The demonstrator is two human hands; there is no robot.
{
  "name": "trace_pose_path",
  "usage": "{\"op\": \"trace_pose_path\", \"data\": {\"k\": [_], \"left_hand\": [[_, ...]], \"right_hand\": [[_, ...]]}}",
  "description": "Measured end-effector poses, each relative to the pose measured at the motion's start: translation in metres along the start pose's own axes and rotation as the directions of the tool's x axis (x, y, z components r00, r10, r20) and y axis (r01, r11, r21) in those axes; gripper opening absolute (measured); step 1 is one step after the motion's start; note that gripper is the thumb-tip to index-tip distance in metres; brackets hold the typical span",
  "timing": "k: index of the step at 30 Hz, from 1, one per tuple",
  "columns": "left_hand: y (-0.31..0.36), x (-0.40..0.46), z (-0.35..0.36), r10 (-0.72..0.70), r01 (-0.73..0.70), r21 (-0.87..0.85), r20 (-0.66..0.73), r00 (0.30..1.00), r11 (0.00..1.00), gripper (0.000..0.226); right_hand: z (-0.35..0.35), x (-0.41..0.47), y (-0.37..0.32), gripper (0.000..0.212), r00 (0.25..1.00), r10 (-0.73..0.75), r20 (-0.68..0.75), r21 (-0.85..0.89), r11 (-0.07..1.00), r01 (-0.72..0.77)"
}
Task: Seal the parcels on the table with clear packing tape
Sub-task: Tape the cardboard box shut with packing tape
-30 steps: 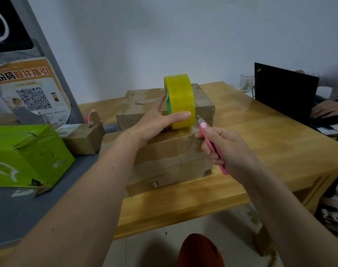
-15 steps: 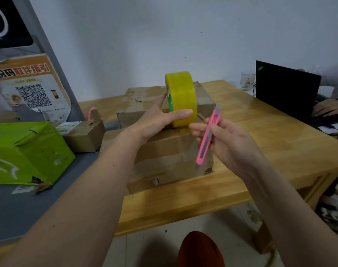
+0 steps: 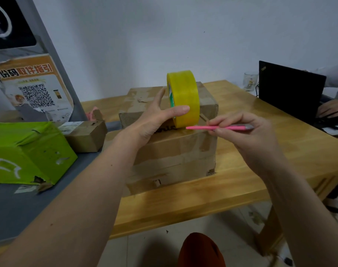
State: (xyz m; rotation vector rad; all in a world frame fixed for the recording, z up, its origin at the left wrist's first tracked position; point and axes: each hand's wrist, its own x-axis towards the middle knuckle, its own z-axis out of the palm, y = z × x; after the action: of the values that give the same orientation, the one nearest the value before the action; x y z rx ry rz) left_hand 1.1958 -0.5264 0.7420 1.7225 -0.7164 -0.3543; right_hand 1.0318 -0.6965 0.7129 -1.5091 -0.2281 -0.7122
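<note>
A yellowish roll of packing tape [image 3: 185, 97] stands on edge on top of the near cardboard parcel [image 3: 174, 158]. My left hand [image 3: 154, 120] holds the roll, thumb across its front and fingers behind it. My right hand [image 3: 247, 135] pinches a pink utility knife [image 3: 218, 128] that lies level, its pink end pointing left at the foot of the roll. A second cardboard parcel [image 3: 206, 101] sits right behind the first. Both rest on the wooden table [image 3: 260, 170].
A green box [image 3: 27, 153] and a small brown parcel [image 3: 87, 135] lie on the grey surface at left. A black laptop [image 3: 289, 91], a glass [image 3: 250, 80] and another person's hand [image 3: 332, 108] are at the far right. A QR-code poster [image 3: 33, 91] leans at the back left.
My right hand has turned the pink knife from pointing down and then upright to lying level, with one end at the bottom of the roll. My left hand and the roll have stayed put.
</note>
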Motion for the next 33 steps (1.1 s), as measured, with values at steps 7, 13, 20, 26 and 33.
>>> {"op": "trace_pose_path", "data": {"k": [7, 13, 20, 26, 33], "left_hand": [[-0.005, 0.005, -0.002, 0.035, -0.036, -0.069, -0.014, 0.999, 0.997, 0.122], [-0.002, 0.009, 0.0, 0.006, -0.008, -0.087, -0.018, 1.0, 0.996, 0.121], [0.002, 0.009, 0.001, 0.02, -0.024, -0.091, -0.046, 0.999, 0.996, 0.136], [0.004, 0.006, 0.001, 0.005, -0.011, -0.117, -0.045, 0.999, 0.993, 0.142], [0.007, 0.018, 0.006, -0.07, 0.027, -0.296, -0.135, 0.988, 0.955, 0.145]], "right_hand": [[-0.021, -0.001, 0.005, 0.022, 0.991, 0.114, 0.072, -0.454, 0.888, -0.069], [-0.009, 0.01, -0.004, 0.03, 0.932, 0.132, 0.338, -0.771, 0.607, 0.193], [0.005, 0.021, 0.014, 0.014, 0.902, -0.078, 0.425, -0.783, 0.468, 0.409], [0.011, 0.018, 0.038, 0.017, 0.926, -0.138, 0.351, -0.805, 0.461, 0.373], [0.011, 0.013, 0.045, 0.017, 0.923, -0.225, 0.313, -0.811, 0.443, 0.383]]}}
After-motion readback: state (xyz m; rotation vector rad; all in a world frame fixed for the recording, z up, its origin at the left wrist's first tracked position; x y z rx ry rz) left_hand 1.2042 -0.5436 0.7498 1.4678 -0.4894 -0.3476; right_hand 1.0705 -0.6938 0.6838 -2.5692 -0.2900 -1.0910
